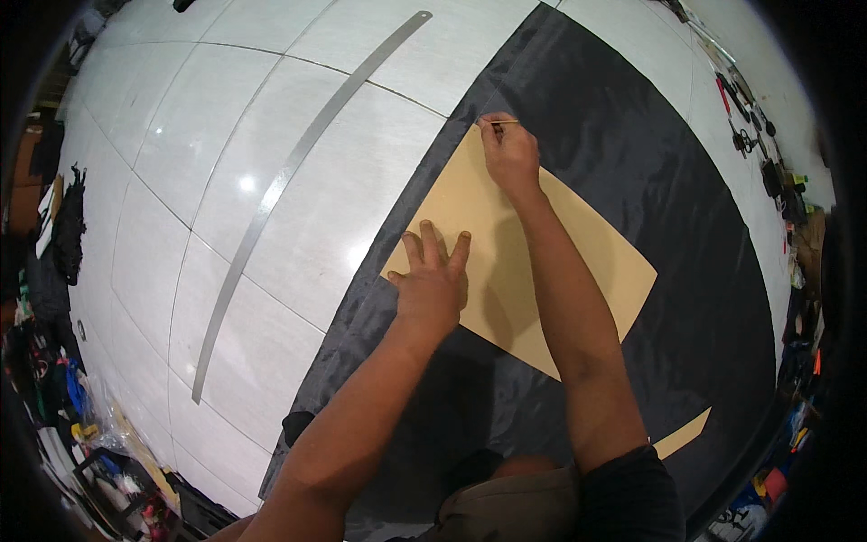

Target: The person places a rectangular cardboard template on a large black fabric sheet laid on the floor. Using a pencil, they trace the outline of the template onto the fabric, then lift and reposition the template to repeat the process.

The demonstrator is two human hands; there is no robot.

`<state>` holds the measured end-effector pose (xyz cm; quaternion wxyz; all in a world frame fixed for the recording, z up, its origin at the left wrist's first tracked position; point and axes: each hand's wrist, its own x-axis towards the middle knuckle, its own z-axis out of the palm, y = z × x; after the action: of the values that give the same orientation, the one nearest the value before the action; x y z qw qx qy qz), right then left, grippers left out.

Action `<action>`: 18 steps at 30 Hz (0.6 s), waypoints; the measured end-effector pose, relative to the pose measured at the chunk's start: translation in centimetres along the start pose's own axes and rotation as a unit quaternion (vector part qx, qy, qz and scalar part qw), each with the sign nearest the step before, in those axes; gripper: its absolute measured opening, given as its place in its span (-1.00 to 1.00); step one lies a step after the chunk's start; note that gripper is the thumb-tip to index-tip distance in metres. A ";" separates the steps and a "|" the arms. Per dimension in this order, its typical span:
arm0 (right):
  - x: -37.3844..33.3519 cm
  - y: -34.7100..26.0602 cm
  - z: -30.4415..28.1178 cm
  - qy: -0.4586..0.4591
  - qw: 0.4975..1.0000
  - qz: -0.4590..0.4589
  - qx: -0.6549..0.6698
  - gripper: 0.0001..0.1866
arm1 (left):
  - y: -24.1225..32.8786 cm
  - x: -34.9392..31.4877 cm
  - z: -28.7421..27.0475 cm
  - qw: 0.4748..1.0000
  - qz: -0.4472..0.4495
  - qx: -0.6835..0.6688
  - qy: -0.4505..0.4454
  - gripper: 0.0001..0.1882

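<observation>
We have a tan sheet (498, 237) lying flat on black fabric (700, 271), which in turn is spread over the pale tiled floor (217, 135). The sheet's left edge runs near the fabric's own left border and roughly along it; we would judge that this border serves as a guide for how the sheet sits.

Our left hand (432, 285) rests on the sheet close to its left corner, the fingers spread wide and holding nothing between them. That spread probably shares the pressure out, keeping a loose, slippery-looking pair of layers from sliding apart. Our right hand (511, 158) is at the sheet's upper corner, its fingers pinched round a thin stick (505, 121) — perhaps a pencil, though its tip is hard to make out. A grip so near the end of a slim thing would suit fine control, and with the left hand at the neighbouring corner, that whole edge looks steadied.

A long metal ruler (274, 191) lies on the bare tiles to our left, well apart from both hands and clear of the fabric, which seems to leave the sheet unobstructed. A narrow tan strip (684, 434) lies on the fabric at lower right, beside our right sleeve (637, 492).
</observation>
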<state>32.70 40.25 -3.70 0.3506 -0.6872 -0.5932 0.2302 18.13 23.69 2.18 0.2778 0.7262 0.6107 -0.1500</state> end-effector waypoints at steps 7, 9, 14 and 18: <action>-3.2 4.0 -4.6 0.037 0.997 -0.036 -0.058 -0.82 | 0.4 0.0 -1.0 0.999 -0.008 0.016 -0.029 0.02; -5.2 4.9 -7.0 0.041 0.998 0.022 -0.050 -0.82 | 0.3 -0.1 -1.1 0.999 -0.015 0.019 -0.033 0.04; -7.3 6.5 -10.4 0.051 0.995 0.075 -0.032 -0.79 | 0.1 0.2 -0.1 1.000 -0.014 0.009 -0.010 0.10; -6.5 5.8 -9.7 0.026 0.996 0.082 -0.030 -0.76 | 0.2 0.3 -0.3 1.000 -0.015 0.005 -0.011 0.13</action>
<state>42.36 31.56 -2.41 0.3254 -0.7493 -0.5321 0.2225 18.39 24.13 2.32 0.2784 0.7164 0.6179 -0.1657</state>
